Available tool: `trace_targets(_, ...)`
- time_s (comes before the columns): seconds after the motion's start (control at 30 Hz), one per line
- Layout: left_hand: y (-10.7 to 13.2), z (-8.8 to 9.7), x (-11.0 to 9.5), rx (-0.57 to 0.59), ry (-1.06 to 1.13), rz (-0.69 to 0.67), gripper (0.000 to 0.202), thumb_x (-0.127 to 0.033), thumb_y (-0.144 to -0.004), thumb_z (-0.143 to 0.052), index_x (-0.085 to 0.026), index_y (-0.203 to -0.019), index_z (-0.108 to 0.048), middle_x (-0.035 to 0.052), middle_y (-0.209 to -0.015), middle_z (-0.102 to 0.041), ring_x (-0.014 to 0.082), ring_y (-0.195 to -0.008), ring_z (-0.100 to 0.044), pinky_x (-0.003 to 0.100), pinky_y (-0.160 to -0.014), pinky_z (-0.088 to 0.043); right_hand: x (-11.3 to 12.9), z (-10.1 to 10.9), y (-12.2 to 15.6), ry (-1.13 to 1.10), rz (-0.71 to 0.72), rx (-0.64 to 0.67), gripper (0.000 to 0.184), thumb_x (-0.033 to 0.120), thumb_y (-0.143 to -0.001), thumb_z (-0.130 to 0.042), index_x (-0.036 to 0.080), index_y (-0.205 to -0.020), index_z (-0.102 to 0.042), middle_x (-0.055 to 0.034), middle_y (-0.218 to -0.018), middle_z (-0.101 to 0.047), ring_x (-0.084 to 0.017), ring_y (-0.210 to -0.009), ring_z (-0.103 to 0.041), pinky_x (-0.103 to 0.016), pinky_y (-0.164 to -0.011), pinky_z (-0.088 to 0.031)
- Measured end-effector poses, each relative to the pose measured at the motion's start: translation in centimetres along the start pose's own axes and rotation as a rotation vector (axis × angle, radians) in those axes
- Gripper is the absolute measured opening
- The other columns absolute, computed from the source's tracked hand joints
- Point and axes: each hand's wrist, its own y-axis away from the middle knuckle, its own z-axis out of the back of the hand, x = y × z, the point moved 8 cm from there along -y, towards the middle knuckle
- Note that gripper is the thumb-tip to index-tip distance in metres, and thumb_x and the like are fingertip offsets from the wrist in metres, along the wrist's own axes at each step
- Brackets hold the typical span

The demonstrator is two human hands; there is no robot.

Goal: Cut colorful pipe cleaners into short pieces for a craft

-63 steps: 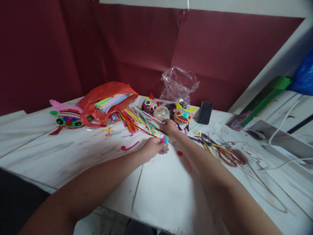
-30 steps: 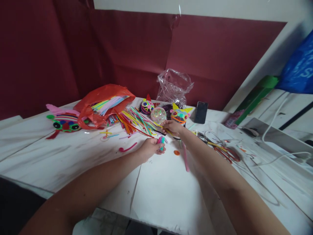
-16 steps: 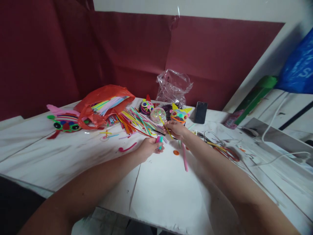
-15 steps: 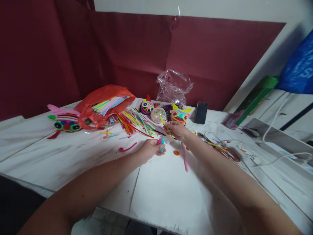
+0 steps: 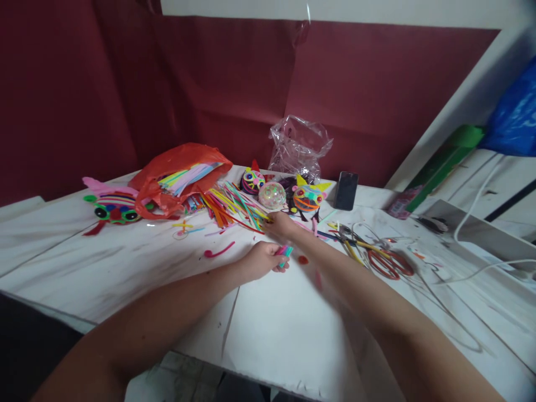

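My left hand (image 5: 266, 261) is closed around a small bundle of pink and teal pipe cleaners (image 5: 285, 252), held low over the table. My right hand (image 5: 278, 226) reaches to the near right end of a loose pile of coloured pipe cleaners (image 5: 240, 204). Its fingertips are blurred and partly hidden among the strands, so I cannot make out whether they grip one. Just behind it sits a clear ball with coloured bits inside (image 5: 272, 195). Beside that ball stands a decorated ball with yellow horns (image 5: 309, 196). A curled pink pipe cleaner (image 5: 220, 251) lies left of my hands.
A red plastic bag (image 5: 180, 156) of pipe cleaners lies at the back left, near a colourful pink-eared figure (image 5: 115, 209). A phone (image 5: 345, 191) leans at the back. Scissors with orange handles (image 5: 389, 263), pliers (image 5: 352, 245) and white cables lie right. An orange disc (image 5: 303, 260) is near my forearm.
My right hand has moved left and down from near the clear ball to the pipe cleaner pile; the yellow strand it held no longer shows clearly. My left hand has shifted slightly right.
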Motion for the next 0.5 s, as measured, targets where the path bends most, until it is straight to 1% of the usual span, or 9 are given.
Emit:
trace_targets(0.1, 0.0, 0.0, -0.1, -0.006, 0.002, -0.006, 0.014, -0.023, -0.066, -0.067, -0.012, -0.062, -0.058, 0.0024, -0.06, -0.062, 0.0112, -0.054, -0.058, 0.025, -0.057, -0.044, 0.5, -1.0, 0.1, 0.099, 0.012, -0.003, 0.008, 0.02, -0.069, -0.057, 0.016, -0.062, -0.057, -0.0042, -0.065, -0.061, -0.014, -0.062, -0.05, -0.024, -0.057, -0.032)
trace_targets(0.17, 0.0, 0.1, 0.0, -0.015, 0.004, 0.001, 0.012, -0.021, -0.067, -0.066, -0.012, -0.063, -0.059, 0.0022, -0.06, -0.062, 0.0107, -0.054, -0.058, 0.024, -0.057, -0.044, 0.6, -0.8, 0.4, 0.126, 0.019, 0.0, 0.008, 0.018, -0.072, -0.054, 0.016, -0.064, -0.055, -0.0043, -0.066, -0.06, -0.013, -0.061, -0.049, -0.023, -0.056, -0.031)
trace_targets(0.27, -0.3, 0.6, 0.2, -0.053, 0.028, 0.01, 0.008, -0.017, -0.07, -0.061, -0.012, -0.065, -0.059, 0.0027, -0.062, -0.062, 0.0103, -0.056, -0.057, 0.024, -0.058, -0.044, 0.4, 0.7, 1.2, 0.121, 0.032, 0.0, 0.014, 0.023, -0.078, -0.046, 0.016, -0.066, -0.051, -0.0012, -0.061, -0.054, -0.011, -0.057, -0.044, -0.022, -0.053, -0.03)
trace_targets(0.33, -0.6, 1.7, 0.0, -0.136, 0.039, 0.001, 0.007, -0.016, -0.073, -0.057, -0.012, -0.068, -0.059, 0.0026, -0.064, -0.062, 0.0106, -0.057, -0.057, 0.024, -0.06, -0.044, 0.2, 2.1, 2.0, 0.057, 0.066, 0.004, 0.02, 0.03, -0.081, -0.042, 0.017, -0.066, -0.048, 0.0016, -0.058, -0.048, -0.01, -0.054, -0.04, -0.022, -0.051, -0.029)
trace_targets(0.37, -0.6, 2.5, -0.4, -0.2, 0.017, -0.035, 0.008, -0.016, -0.074, -0.056, -0.012, -0.068, -0.059, 0.0025, -0.064, -0.061, 0.0111, -0.059, -0.057, 0.025, -0.061, -0.044, 0.2, 2.8, 2.6, 0.012, 0.095, 0.011, 0.022, 0.033, -0.081, -0.042, 0.017, -0.066, -0.046, 0.0027, -0.057, -0.045, -0.009, -0.053, -0.038, -0.022, -0.051, -0.029)
trace_targets(0.4, -0.5, 3.3, -1.2, -0.268, -0.029, -0.105, 0.008, -0.017, -0.074, -0.055, -0.012, -0.068, -0.059, 0.0027, -0.067, -0.062, 0.0121, -0.063, -0.057, 0.025, -0.065, -0.044, 0.2, 3.4, 3.2, -0.031, 0.125, 0.028, 0.025, 0.038, -0.08, -0.043, 0.018, -0.065, -0.045, 0.0035, -0.056, -0.042, -0.009, -0.052, -0.036, -0.022, -0.05, -0.029)
trace_targets(0.47, 0.1, 4.4, -3.4, -0.375, -0.163, -0.319, 0.008, -0.018, -0.073, -0.057, -0.013, -0.067, -0.06, 0.0034, -0.076, -0.063, 0.0149, -0.078, -0.057, 0.026, -0.074, -0.043, 0.1, 4.0, 4.7, -0.094, 0.173, 0.101, 0.029, 0.045, -0.076, -0.047, 0.019, -0.063, -0.044, 0.0044, -0.056, -0.038, -0.009, -0.051, -0.032, -0.022, -0.049, -0.028)
trace_targets(0.5, 0.5, 4.4, -4.4, -0.382, -0.226, -0.422, 0.007, -0.018, -0.071, -0.058, -0.014, -0.067, -0.061, 0.0031, -0.08, -0.063, 0.0158, -0.084, -0.056, 0.025, -0.078, -0.042, 0.0, 4.2, 5.5, -0.105, 0.185, 0.146, 0.031, 0.047, -0.075, -0.048, 0.019, -0.063, -0.045, 0.0045, -0.056, -0.037, -0.009, -0.051, -0.031, -0.022, -0.049, -0.028)
